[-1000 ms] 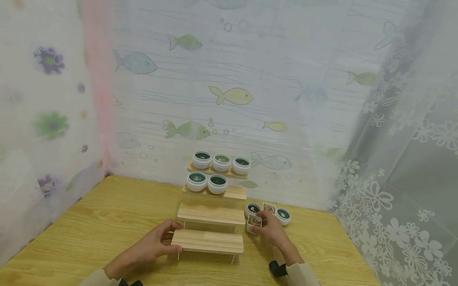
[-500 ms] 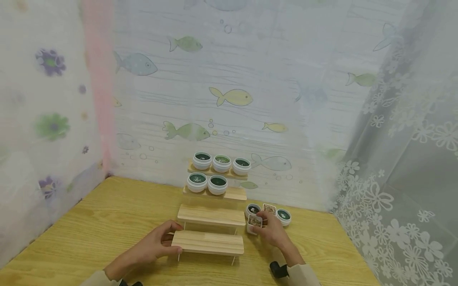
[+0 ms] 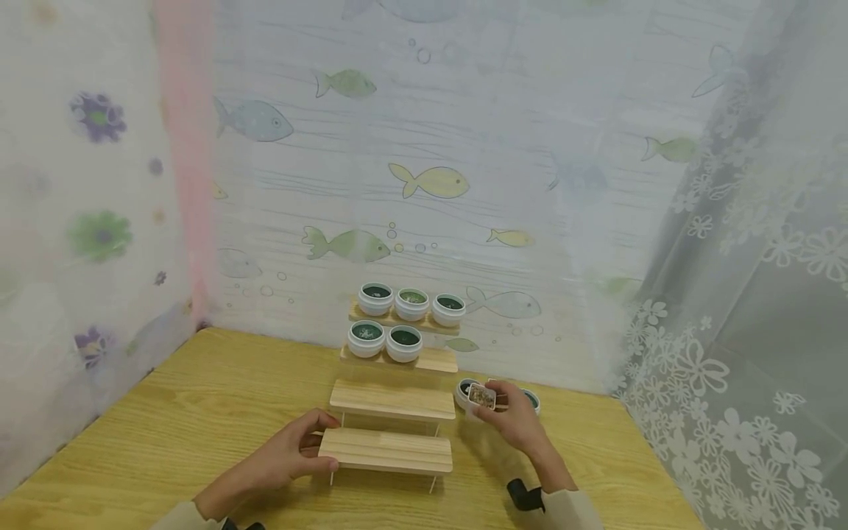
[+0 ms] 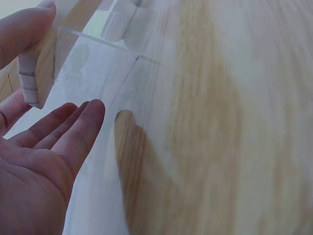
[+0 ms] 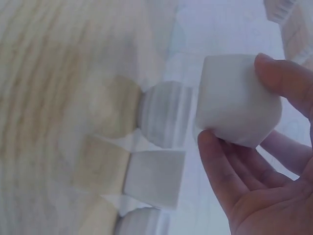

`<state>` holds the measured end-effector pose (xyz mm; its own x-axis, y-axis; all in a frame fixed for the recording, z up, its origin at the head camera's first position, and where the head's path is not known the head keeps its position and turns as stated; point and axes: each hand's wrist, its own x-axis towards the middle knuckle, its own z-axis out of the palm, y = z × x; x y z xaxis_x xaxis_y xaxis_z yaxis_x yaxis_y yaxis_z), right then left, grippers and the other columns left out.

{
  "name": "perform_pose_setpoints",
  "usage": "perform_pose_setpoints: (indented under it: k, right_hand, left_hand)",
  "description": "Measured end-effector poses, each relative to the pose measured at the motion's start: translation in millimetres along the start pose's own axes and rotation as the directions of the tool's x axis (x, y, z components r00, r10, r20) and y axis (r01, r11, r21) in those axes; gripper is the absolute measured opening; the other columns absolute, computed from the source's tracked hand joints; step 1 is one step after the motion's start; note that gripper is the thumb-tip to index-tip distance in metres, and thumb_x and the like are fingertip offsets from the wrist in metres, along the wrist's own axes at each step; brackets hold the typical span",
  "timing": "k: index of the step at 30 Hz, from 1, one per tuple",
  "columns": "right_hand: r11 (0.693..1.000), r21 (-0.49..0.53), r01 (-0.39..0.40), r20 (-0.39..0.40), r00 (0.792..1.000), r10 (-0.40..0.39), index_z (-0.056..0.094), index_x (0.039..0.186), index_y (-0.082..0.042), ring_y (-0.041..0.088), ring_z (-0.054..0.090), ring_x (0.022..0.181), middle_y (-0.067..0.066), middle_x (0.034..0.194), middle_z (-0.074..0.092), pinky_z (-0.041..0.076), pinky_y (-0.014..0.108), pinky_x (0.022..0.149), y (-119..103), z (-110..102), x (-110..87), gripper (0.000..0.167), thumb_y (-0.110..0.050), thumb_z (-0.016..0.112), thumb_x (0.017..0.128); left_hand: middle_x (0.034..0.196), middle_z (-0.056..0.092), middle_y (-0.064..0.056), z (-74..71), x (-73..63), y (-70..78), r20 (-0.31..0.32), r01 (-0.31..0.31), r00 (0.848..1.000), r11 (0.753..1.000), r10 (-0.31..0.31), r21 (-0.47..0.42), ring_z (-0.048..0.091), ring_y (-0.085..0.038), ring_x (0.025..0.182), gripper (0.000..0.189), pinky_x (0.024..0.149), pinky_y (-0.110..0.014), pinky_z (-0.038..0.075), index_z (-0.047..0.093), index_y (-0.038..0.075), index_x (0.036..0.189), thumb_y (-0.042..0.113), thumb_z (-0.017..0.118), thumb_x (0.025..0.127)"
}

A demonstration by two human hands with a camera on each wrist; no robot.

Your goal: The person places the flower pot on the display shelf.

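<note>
My right hand (image 3: pixel 521 425) pinches a small square white pot (image 3: pixel 481 397) filled with brown-tan granules. In the right wrist view the pot (image 5: pixel 232 95) is lifted off the table, thumb on one side and fingertips on the other. Behind it stand a round white pot (image 3: pixel 463 390) and another round pot (image 3: pixel 532 399), partly covered by the hand; a square white pot (image 5: pixel 155 177) sits between them. My left hand (image 3: pixel 285 450) grips the left end of the lowest wooden step of a tiered display stand (image 3: pixel 386 449), thumb at the front edge, a finger at the back.
Several round white pots with dark or green contents, such as this pot (image 3: pixel 411 304), fill the top step and part of the second. The third step (image 3: pixel 392 400) is bare wood. Clear legs hold up the steps. Patterned curtains (image 3: pixel 430 110) border the wooden table (image 3: pixel 199 397).
My right hand has lifted the square granule-filled pot off the table, moving it slightly up and right and tilting it. The left hand keeps its grip on the stand.
</note>
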<state>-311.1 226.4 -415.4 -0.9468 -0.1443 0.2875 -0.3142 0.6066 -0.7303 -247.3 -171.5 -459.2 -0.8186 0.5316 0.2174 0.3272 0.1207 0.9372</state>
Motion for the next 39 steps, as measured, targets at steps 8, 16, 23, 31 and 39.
perform_pose_setpoints:
  k: [8, 16, 23, 31, 39]
  right_hand:
    - [1.000, 0.021, 0.021, -0.062, 0.998, -0.020, 0.057, 0.127, -0.002, 0.024, 0.061, 0.100, 0.010, 0.115, 0.060, 0.053, 0.035, 0.081, -8, -8, -1.2, 0.055, -0.026, 0.077, 0.082]
    - [0.999, 0.047, 0.025, -0.073, 0.997, -0.021, 0.056, 0.129, -0.007, 0.023, 0.061, 0.099, 0.010, 0.118, 0.058, 0.053, 0.029, 0.076, -21, -17, -3.2, 0.055, -0.029, 0.077, 0.083]
    - [0.994, 0.058, 0.091, -0.090, 0.992, -0.086, 0.056, 0.128, -0.006, 0.019, 0.059, 0.101, 0.007, 0.116, 0.059, 0.051, 0.030, 0.083, -35, -23, -5.6, 0.055, -0.030, 0.076, 0.084]
    - [0.983, 0.099, 0.157, -0.121, 0.982, -0.144, 0.057, 0.127, -0.008, 0.019, 0.060, 0.100, 0.005, 0.113, 0.060, 0.052, 0.030, 0.083, -41, -21, -4.0, 0.054, -0.032, 0.076, 0.083]
    - [0.966, 0.144, 0.216, -0.134, 0.971, -0.197, 0.057, 0.127, -0.006, 0.022, 0.058, 0.101, 0.009, 0.117, 0.058, 0.050, 0.030, 0.086, -62, -15, 2.6, 0.049, -0.022, 0.076, 0.084]
  left_hand:
    - [0.124, 0.049, -0.023, -0.9, 0.5, 2.6, -0.002, 0.006, 1.000, 1.000, -0.006, 0.003, 0.058, -0.029, 0.108, 0.051, 0.083, -0.029, 0.052, 0.043, -0.005, 0.125, 0.017, 0.071, 0.088]
    - [0.124, 0.049, -0.023, -0.6, -0.8, 2.9, -0.003, 0.018, 1.000, 1.000, -0.018, 0.001, 0.058, -0.030, 0.109, 0.052, 0.084, -0.028, 0.052, 0.043, -0.005, 0.126, 0.017, 0.071, 0.088]
    - [0.124, 0.049, -0.023, -0.7, -1.4, 1.4, -0.013, 0.024, 1.000, 1.000, -0.024, -0.011, 0.056, -0.036, 0.111, 0.052, 0.084, -0.029, 0.052, 0.044, -0.005, 0.125, 0.018, 0.072, 0.087]
    - [0.125, 0.048, -0.023, -0.3, -2.1, 0.6, -0.010, 0.029, 1.000, 1.000, -0.029, 0.001, 0.057, -0.033, 0.110, 0.051, 0.083, -0.028, 0.052, 0.044, -0.004, 0.125, 0.018, 0.071, 0.088]
    - [0.129, 0.045, -0.024, -1.5, 0.3, 0.2, -0.002, 0.030, 1.000, 1.000, -0.030, 0.001, 0.055, -0.036, 0.114, 0.050, 0.086, -0.029, 0.051, 0.044, -0.002, 0.126, 0.019, 0.070, 0.089]
